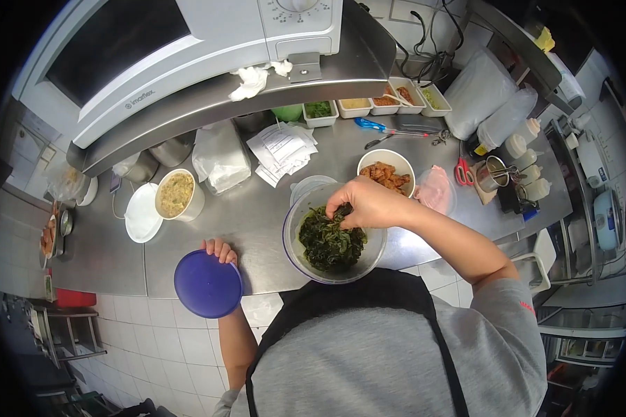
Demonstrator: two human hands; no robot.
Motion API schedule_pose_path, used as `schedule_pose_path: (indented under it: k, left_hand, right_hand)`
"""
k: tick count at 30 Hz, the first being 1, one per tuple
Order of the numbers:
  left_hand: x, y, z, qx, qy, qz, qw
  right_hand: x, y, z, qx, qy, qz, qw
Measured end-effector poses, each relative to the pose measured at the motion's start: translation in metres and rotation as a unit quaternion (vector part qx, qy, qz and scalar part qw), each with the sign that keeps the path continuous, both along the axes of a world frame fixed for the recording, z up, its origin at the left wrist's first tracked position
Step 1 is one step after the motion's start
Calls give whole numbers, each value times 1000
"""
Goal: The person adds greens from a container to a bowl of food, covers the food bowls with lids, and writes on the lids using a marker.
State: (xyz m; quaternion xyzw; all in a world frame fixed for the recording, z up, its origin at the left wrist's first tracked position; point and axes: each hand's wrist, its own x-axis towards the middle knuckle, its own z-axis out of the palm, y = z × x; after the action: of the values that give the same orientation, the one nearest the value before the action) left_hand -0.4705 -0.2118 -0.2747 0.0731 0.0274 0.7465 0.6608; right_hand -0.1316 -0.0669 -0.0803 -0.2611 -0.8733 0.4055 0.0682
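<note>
My left hand point(220, 251) grips the rim of a round purple lid point(209, 283) at the front edge of the steel counter. The thumb is hidden by the lid. Over a large clear bowl point(292, 243), my right hand point(368, 203) pinches some of the dark leafy greens point(330, 243) heaped inside. Just behind that hand stands a white bowl of brown cooked meat pieces point(386, 177). A pink piece of food in a clear bag or dish point(435, 189) lies to its right.
Left on the counter are a tub of yellowish food point(175, 194) and a white lid point(143, 214). Paper slips point(282, 147), a plastic bag point(220, 156), red scissors point(464, 171) and squeeze bottles point(535, 187) lie farther back. A microwave point(188, 55) sits on the shelf above.
</note>
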Motion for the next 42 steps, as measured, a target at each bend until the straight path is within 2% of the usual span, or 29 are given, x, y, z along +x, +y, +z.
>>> schedule_pose_path:
  k: [4,7,10,13,16,19,22,25,28,31,34,37,40,42]
  left_hand:
    - [-2,1,-3,9,-5,-8,1000]
    - [-1,1,-3,18,-1,-12,1000]
    - [1,0,3,8,9,-6,1000]
    - [3,0,7,1,16,-7,1000]
    - [5,-1,10,-2,15,-11,1000]
    - [3,-1,7,2,15,-13,1000]
    - [0,1,0,21,15,-20,999]
    - [-1,1,-3,27,13,-20,999]
    - [-1,1,-2,26,26,-22,999]
    - [1,1,1,0,23,-10,1000]
    - [1,0,0,-30,19,7,999]
    - [1,1,2,-18,35,1,999]
    - [2,0,4,-11,40,-2,999]
    - [3,0,4,-13,38,-2,999]
  right_hand:
    - [1,2,4,-31,-9,-22,999]
    - [6,7,-5,-19,55,-13,998]
    - [9,12,1,-141,37,-34,989]
    - [26,27,12,-284,151,-98,942]
    - [56,57,20,-309,237,-173,905]
    - [81,86,-4,-140,77,-226,961]
    - [82,76,-35,-68,-47,-268,960]
    - [93,86,-88,189,-69,-166,965]
    - [90,80,-69,124,-118,-206,963]
    - [99,93,-73,117,-101,-234,960]
    - [102,95,-67,-26,-96,-310,946]
    - [105,88,-60,7,-107,-261,959]
    - [106,80,-51,-35,-66,-213,974]
    - [110,93,-69,112,-51,-226,966]
